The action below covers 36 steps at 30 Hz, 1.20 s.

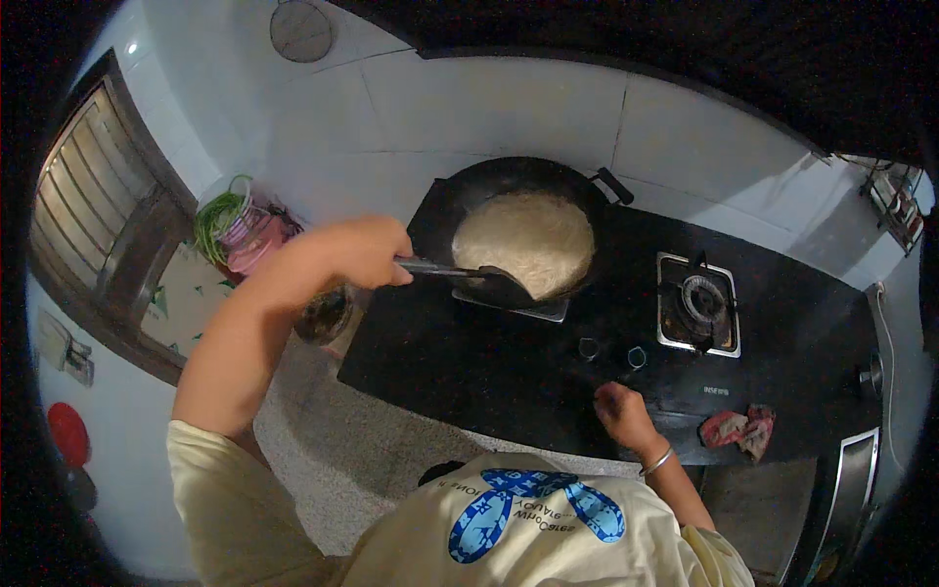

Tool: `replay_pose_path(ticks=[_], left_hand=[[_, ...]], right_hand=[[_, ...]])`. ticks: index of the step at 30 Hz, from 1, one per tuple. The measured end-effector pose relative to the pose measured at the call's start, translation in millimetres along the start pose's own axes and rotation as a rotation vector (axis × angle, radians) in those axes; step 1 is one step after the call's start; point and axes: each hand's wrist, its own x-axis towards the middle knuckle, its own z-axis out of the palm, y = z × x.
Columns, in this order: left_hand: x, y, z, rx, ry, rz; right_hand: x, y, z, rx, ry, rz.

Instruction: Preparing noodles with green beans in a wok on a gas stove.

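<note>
My left hand (370, 253) grips the handle of a wok spatula (440, 269), reaching in from the left. Its dark blade overlaps the near side of a large black wok (506, 174), at the edge of the pale, cloudy liquid (532, 238) inside. The wok sits on the left burner, largely covering it. Near the front of the black cooktop, my right hand (623, 417) is curled just below two round control knobs (637, 357). Its fingers are blurred, and whether they hold anything is unclear. A metal bangle (656, 462) circles that wrist.
To the right is an uncovered gas burner (702, 299). A crumpled red-and-grey cloth (739, 431) lies by the counter's front edge. Green stalks (220, 220) and a pink bag (257, 246) stand left of the counter, with a round container (325, 315) below. A dark hood (660, 44) overhangs.
</note>
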Motion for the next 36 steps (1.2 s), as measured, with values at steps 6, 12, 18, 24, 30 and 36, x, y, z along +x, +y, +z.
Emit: replay_pose_path(ticks=[6, 12, 18, 24, 30, 36], left_hand=[[29.8, 21.7, 22.8, 0.023, 0.12, -0.028], [61.7, 15.2, 35.0, -0.14, 0.302, -0.04], [82.8, -25.7, 33.3, -0.215, 0.501, -0.172], [94.1, -58.8, 47.1, -0.112, 0.484, -0.315], [87.3, -69.2, 46.6, -0.354, 0.343, -0.448], [70.6, -79.6, 40.8, -0.189, 0.175, -0.365]], right_hand=[[-7.7, -0.5, -6.2, 0.014, 0.011, 0.061], [-10.4, 5.6, -8.6, 0.007, 0.025, 0.082], [-17.4, 12.6, -0.3, 0.039, 0.067, 0.078], [-23.6, 12.5, -3.7, -0.048, 0.086, 0.009], [-27.2, 14.0, -3.6, -0.048, 0.046, 0.114], [-23.6, 12.3, -1.6, -0.039, 0.05, 0.038]])
